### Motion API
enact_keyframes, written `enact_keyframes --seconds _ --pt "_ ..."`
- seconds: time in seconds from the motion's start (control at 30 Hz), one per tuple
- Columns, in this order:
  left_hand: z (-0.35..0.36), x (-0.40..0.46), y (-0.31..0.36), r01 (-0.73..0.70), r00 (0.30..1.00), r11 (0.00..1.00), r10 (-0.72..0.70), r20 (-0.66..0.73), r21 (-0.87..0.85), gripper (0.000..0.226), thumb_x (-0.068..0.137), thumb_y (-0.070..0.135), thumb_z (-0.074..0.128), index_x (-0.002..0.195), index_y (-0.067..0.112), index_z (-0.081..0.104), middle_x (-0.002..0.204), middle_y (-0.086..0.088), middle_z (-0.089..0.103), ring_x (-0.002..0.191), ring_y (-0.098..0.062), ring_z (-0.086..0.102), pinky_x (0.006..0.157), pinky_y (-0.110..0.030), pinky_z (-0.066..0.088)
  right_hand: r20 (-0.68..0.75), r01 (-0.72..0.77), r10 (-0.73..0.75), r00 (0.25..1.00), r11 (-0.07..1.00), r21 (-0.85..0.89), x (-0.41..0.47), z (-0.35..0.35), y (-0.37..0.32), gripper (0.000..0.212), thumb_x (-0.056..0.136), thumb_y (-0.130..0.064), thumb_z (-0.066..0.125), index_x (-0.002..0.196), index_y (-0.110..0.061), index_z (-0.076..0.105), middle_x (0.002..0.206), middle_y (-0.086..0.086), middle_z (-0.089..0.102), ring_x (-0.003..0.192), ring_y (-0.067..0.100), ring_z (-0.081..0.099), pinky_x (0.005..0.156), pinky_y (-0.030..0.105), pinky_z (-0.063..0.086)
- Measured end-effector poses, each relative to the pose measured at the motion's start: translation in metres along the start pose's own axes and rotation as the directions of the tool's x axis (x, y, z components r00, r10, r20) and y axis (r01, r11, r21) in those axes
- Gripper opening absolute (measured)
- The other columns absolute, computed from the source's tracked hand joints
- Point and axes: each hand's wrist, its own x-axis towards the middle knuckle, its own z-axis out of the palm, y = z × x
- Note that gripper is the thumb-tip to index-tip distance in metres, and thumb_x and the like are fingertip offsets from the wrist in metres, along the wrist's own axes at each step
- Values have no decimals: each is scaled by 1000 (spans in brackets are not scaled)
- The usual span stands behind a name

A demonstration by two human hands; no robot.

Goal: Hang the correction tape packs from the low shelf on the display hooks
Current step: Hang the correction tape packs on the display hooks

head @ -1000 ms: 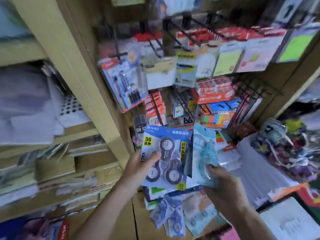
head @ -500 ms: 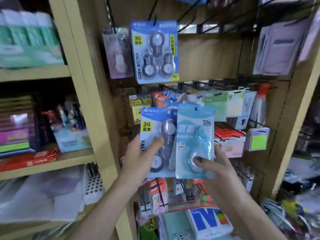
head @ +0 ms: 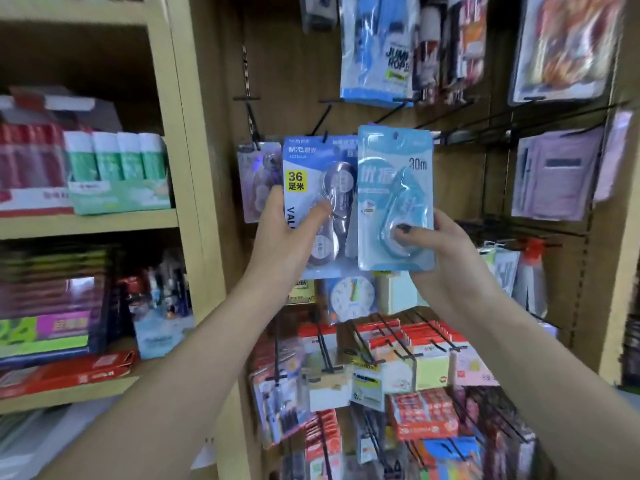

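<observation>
My left hand (head: pixel 289 233) grips a dark blue correction tape value pack (head: pixel 311 168) marked 36, thumb across its front. My right hand (head: pixel 440 251) pinches a light blue single correction tape pack (head: pixel 394 174) marked 30m by its lower part. Both packs are raised in front of the back panel, their tops level with a row of black display hooks (head: pixel 322 119). The blue pack covers a matching pack hanging on a hook behind it. A purple tape pack (head: pixel 254 181) hangs at the left of that row.
Jump rope packs (head: pixel 377 46) hang above. Bare black hooks (head: pixel 485 126) stick out to the right of the packs. Sticky notes and red-topped packs (head: pixel 398 351) fill hooks below my arms. A wooden upright (head: pixel 194 133) and shelves with glue sticks (head: pixel 117 168) stand left.
Both hands have lifted the two packs from the low shelf up to the hook row with the hanging blue pack. The view has tilted upward with them.
</observation>
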Motion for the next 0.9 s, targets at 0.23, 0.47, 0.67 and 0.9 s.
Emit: enact_keyframes --seconds 0.23,0.47,0.67,0.9 --pt "7 44 7 -11 998 1000 11 -55 6 11 94 22 73 102 24 66 104 3 77 100 -13 72 98 -39 58 14 -9 10 1000 997 -75 32 11 -24 19 94 0 59 105 -13 68 92 2 78 83 22 75 66 32 56" --pt "9 73 -8 52 995 999 -50 -88 14 23 95 23 72 117 14 68 110 -1 78 106 -18 73 102 -42 56 9 -74 75 997 990 -116 57 13 -19 36 91 -8 65 127 -10 67 123 15 76 109 36 74 100 59 51" --pt "10 88 -14 34 997 999 -31 -75 37 21 96 25 71 116 18 69 111 1 78 107 -17 73 102 -45 56 0 -97 98 995 989 -112 71 9 -11 40 91 -9 64 132 -10 66 125 15 75 116 38 70 106 56 49" --pt "11 95 -21 16 996 992 -4 -93 127 72 73 63 72 132 23 60 124 7 72 119 -16 67 105 -45 53 -22 -97 95 995 986 -132 85 8 -4 47 80 -16 69 127 -10 69 125 17 73 117 40 70 103 52 48"
